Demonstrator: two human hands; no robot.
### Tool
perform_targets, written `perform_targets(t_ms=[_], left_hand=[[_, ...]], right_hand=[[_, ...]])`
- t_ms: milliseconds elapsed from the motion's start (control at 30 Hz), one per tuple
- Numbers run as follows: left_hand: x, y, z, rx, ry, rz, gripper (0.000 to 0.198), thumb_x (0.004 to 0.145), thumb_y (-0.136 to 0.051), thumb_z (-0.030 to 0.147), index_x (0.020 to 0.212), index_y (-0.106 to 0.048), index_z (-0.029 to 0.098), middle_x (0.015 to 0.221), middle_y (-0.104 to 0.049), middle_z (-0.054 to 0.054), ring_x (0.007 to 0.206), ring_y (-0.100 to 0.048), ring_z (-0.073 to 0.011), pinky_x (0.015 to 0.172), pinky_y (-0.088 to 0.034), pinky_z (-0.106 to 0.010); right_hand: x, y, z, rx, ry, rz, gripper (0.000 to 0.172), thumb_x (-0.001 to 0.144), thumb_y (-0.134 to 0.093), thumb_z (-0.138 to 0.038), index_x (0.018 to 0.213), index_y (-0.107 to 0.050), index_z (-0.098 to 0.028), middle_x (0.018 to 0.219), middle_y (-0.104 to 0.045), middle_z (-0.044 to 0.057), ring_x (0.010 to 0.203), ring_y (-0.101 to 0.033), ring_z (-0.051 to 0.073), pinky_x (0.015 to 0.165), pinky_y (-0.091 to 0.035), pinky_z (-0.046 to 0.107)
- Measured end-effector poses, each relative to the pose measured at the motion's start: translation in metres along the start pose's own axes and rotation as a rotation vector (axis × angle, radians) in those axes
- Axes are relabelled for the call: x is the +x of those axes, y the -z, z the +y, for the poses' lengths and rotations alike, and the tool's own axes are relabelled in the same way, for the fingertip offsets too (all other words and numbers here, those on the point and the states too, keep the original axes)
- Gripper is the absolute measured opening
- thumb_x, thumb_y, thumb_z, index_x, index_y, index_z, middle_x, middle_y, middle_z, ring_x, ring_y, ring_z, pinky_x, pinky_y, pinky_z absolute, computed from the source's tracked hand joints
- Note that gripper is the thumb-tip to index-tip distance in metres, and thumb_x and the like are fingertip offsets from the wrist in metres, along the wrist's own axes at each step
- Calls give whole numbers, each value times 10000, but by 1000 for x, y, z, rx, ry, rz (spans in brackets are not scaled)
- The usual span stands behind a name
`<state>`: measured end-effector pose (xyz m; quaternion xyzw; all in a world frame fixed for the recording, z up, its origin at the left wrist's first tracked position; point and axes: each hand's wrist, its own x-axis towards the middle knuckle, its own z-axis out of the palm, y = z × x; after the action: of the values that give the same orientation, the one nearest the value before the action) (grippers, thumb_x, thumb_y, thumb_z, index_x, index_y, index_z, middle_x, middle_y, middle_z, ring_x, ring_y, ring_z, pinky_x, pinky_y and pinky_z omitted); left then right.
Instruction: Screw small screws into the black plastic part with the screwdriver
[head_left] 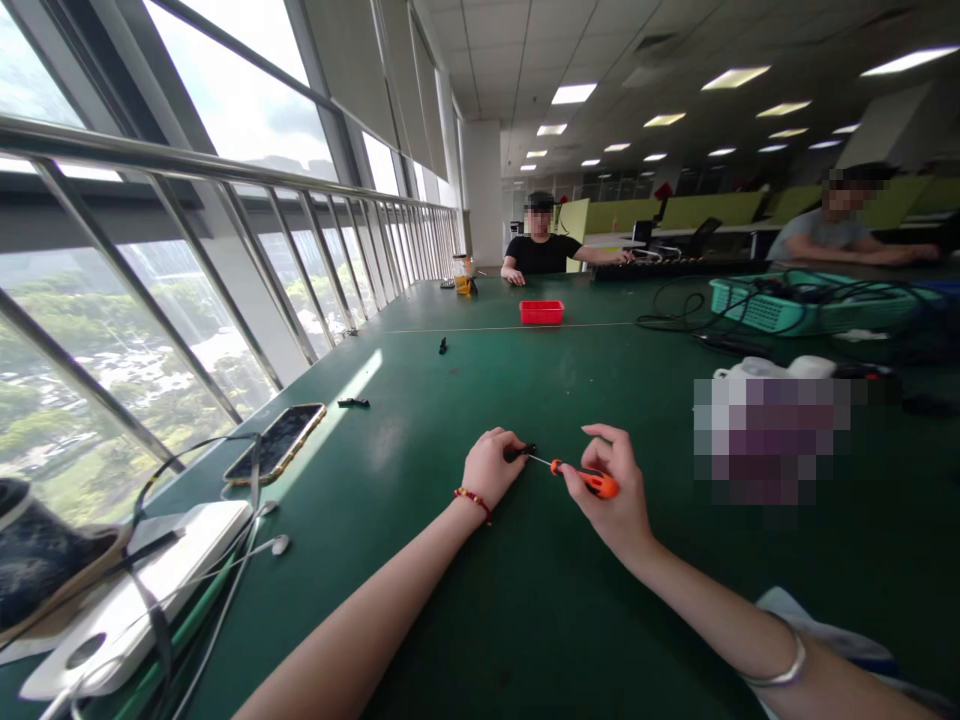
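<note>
My left hand (493,465) is closed on a small black part (520,453), pressing it near the green tabletop; its exact kind is too small to make out. In my right hand (619,500) is a screwdriver (598,482) with an orange and black handle, held between thumb and fingers. The thin shaft points left, and its tip meets or nearly meets the black part. Two more small black pieces, a nearer one (353,402) and a farther one (442,346), lie on the table beyond my left hand.
A phone (277,443), a white device (142,600) and earphone cables lie at left beside the railing. Farther off stands a red tray (541,312). A teal basket (780,305) with cables is at right, near a blurred-out object. Two people sit across the table.
</note>
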<state>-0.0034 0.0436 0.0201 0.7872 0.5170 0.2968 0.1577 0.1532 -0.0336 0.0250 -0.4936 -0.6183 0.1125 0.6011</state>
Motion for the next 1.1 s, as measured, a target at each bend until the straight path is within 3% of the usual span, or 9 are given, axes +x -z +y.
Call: perform_targets(t_ms=[133, 300, 500, 667, 733, 800, 867, 1033, 1100], left_hand=[[0, 0, 0, -12, 5, 3, 43, 747, -614, 180, 744, -656, 171, 812, -628, -21, 805, -577, -162, 729, -462, -282], [1, -2, -1, -8, 2, 10, 41, 748, -614, 179, 740, -654, 170, 807, -631, -22, 799, -572, -161, 721, -460, -283], [1, -2, -1, -12, 1, 7, 46, 753, -616, 181, 749, -660, 173, 825, -644, -28, 826, -569, -168, 748, -457, -295], [0, -2, -1, -17, 16, 9, 40, 743, -623, 185, 751, -661, 175, 822, -643, -25, 830, -571, -170, 750, -462, -293], [0, -2, -1, -21, 17, 7, 42, 744, -620, 190, 747, -659, 175, 821, -645, -26, 831, -571, -173, 755, -463, -297], [1, -2, -2, -28, 13, 7, 40, 744, -618, 183, 743, -658, 177, 822, -646, -25, 832, -571, -173, 767, -462, -302], [1, -3, -3, -36, 9, 10, 37, 739, -618, 172, 735, -654, 180, 818, -646, -22, 831, -571, -171, 772, -461, -303], [2, -5, -7, -62, 15, 25, 17, 723, -624, 168, 721, -640, 174, 802, -639, -19, 806, -571, -165, 737, -462, -295], [2, -5, -7, -63, 15, 25, 13, 727, -626, 174, 722, -638, 174, 797, -638, -19, 808, -571, -167, 737, -462, -295]], right_hand=[[-1, 2, 0, -6, 11, -104, 118, 822, -538, -305, 890, -522, -210, 589, -509, -44, 476, -496, 101, 472, -407, 235], [-1, 2, 0, -26, 117, -19, 333, 759, -589, -253, 1068, -473, -205, 760, -545, -3, 640, -554, 130, 595, -475, 266], [-2, 3, -1, -27, 38, -141, 96, 824, -537, -292, 883, -514, -220, 527, -460, -63, 440, -444, 98, 451, -390, 230], [-2, 2, 0, -14, 85, -28, 326, 760, -580, -246, 1067, -478, -210, 779, -537, 2, 628, -549, 126, 560, -474, 254], [-3, 2, 1, -30, 79, -84, 263, 781, -565, -252, 1031, -492, -213, 692, -524, -24, 575, -531, 120, 538, -456, 251], [-3, 2, 2, -49, 82, -176, 88, 817, -531, -254, 898, -524, -220, 601, -516, -42, 499, -499, 105, 500, -424, 240], [-4, 3, 0, -48, 113, -225, 12, 815, -525, -229, 809, -520, -220, 614, -552, -32, 495, -506, 99, 494, -417, 233], [-1, 4, -3, -7, 217, -185, 98, 760, -528, -147, 834, -524, -211, 756, -572, 7, 647, -560, 124, 587, -462, 249], [-1, 4, -2, -6, 215, -225, 77, 786, -514, -155, 835, -542, -207, 724, -568, 0, 607, -546, 114, 553, -447, 240]])
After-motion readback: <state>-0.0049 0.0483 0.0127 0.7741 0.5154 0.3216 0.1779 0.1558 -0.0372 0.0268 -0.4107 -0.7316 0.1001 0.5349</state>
